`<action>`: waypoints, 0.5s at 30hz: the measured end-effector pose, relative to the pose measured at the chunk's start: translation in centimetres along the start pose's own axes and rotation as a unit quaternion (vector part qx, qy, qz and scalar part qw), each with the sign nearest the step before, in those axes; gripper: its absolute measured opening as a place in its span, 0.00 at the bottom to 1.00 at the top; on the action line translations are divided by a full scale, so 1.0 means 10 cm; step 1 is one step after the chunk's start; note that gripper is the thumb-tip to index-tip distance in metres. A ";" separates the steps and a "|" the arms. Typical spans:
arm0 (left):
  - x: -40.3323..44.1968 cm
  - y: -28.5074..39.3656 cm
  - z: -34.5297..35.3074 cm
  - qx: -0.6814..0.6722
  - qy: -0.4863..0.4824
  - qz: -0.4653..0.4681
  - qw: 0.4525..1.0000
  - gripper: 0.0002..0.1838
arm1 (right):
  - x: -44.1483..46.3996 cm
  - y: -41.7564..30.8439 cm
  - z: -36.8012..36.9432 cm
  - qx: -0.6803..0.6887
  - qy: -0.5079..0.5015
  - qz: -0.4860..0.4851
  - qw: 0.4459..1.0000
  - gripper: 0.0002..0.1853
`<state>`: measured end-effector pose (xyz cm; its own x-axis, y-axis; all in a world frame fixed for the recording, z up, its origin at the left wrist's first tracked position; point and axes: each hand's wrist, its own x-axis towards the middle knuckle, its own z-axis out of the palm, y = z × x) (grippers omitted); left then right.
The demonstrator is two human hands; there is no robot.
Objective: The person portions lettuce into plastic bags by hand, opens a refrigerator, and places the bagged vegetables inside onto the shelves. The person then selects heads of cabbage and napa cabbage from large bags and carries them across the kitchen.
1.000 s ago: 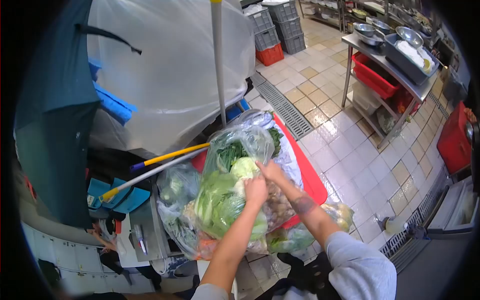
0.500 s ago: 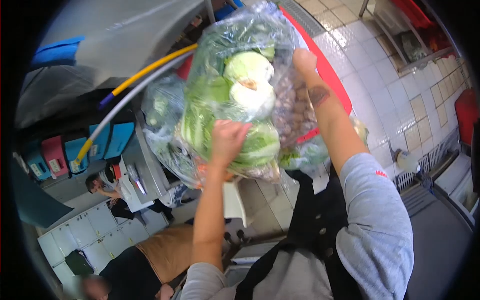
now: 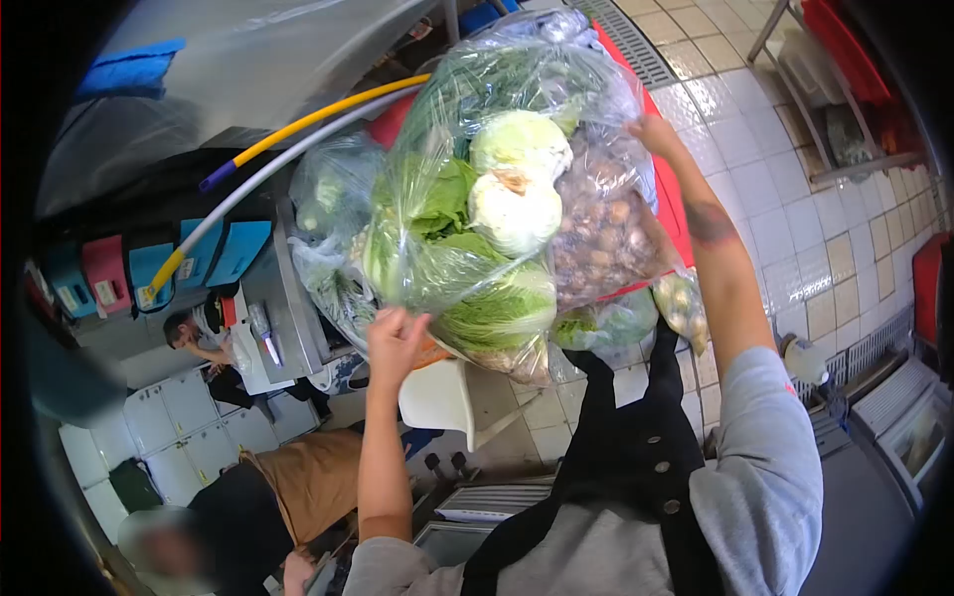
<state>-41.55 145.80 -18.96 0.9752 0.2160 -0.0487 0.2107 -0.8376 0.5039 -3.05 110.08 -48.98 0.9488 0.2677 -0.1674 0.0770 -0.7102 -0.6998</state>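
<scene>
A large clear plastic bag [image 3: 417, 209] of vegetables lies in front of me, its mouth spread wide. Inside are cabbage heads [image 3: 515, 214] with pale cut ends and a leafy napa cabbage [image 3: 497, 308]. My left hand [image 3: 395, 343] is closed, pinching the bag's near left edge. On the far right, my right hand [image 3: 651, 134] grips the bag's other edge between its fingers. Beside the cabbages, under the film, sits a bag of small brown round produce [image 3: 606, 228], perhaps mushrooms. Part of the bag's far contents is blurred by the shiny plastic.
More bagged greens [image 3: 333, 189] lie at left, and a bag of pale produce [image 3: 682, 308] at right. A red surface [image 3: 668, 189] shows beneath. A white stool [image 3: 437, 397] stands near my legs. One person [image 3: 298, 497] is close at lower left; another [image 3: 199, 338] sits farther off.
My left hand has moved left and toward me, and my right hand outward to the right. The plastic between them is stretched wider, showing the cabbages more clearly.
</scene>
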 end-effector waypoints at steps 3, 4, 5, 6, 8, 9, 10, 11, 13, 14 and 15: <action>0.15 0.60 -0.03 0.127 -0.026 0.067 0.989 0.19 | -0.89 -0.36 -0.59 0.475 -0.039 0.115 0.872 0.21; 0.21 0.77 -0.02 0.158 -0.030 0.097 0.982 0.23 | -1.15 -0.48 -0.64 0.491 0.052 0.120 0.861 0.21; 0.21 0.86 0.06 0.198 -0.030 0.112 0.973 0.24 | -1.35 -0.59 -0.66 0.504 0.140 0.123 0.843 0.21; 0.21 0.95 0.15 0.238 -0.030 0.127 0.962 0.26 | -1.47 -0.55 -0.57 0.487 0.155 0.159 0.845 0.20; 0.23 1.13 0.36 0.254 -0.024 0.173 0.951 0.27 | -1.67 -0.45 -0.10 0.523 0.161 0.160 0.822 0.18; 0.28 1.22 0.48 0.229 -0.015 0.206 0.951 0.26 | -1.75 -0.51 0.09 0.574 0.153 0.125 0.795 0.17; 0.35 1.30 0.59 0.205 -0.004 0.239 0.949 0.26 | -1.88 -0.84 0.03 0.525 0.130 0.110 0.834 0.17; 0.45 1.35 0.68 0.119 0.018 0.207 0.971 0.26 | -1.97 -1.30 -0.04 0.473 0.106 0.094 0.869 0.16; 0.66 1.38 0.84 -0.054 0.062 0.134 0.988 0.25 | -1.98 -1.87 0.05 0.439 0.164 -0.027 0.883 0.22; 0.80 1.35 0.93 -0.098 0.098 0.104 0.985 0.25 | -2.00 -2.16 0.00 0.366 0.169 -0.046 0.914 0.26; 0.95 1.29 1.01 -0.142 0.136 0.073 0.978 0.25 | -2.04 -2.44 -0.10 0.291 0.174 -0.068 0.938 0.29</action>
<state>-28.88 132.00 -21.62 0.9308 0.2621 0.2546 0.0047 -0.7055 0.7087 -23.97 121.27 -27.83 0.9927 0.0291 0.1168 0.1201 -0.1830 -0.9757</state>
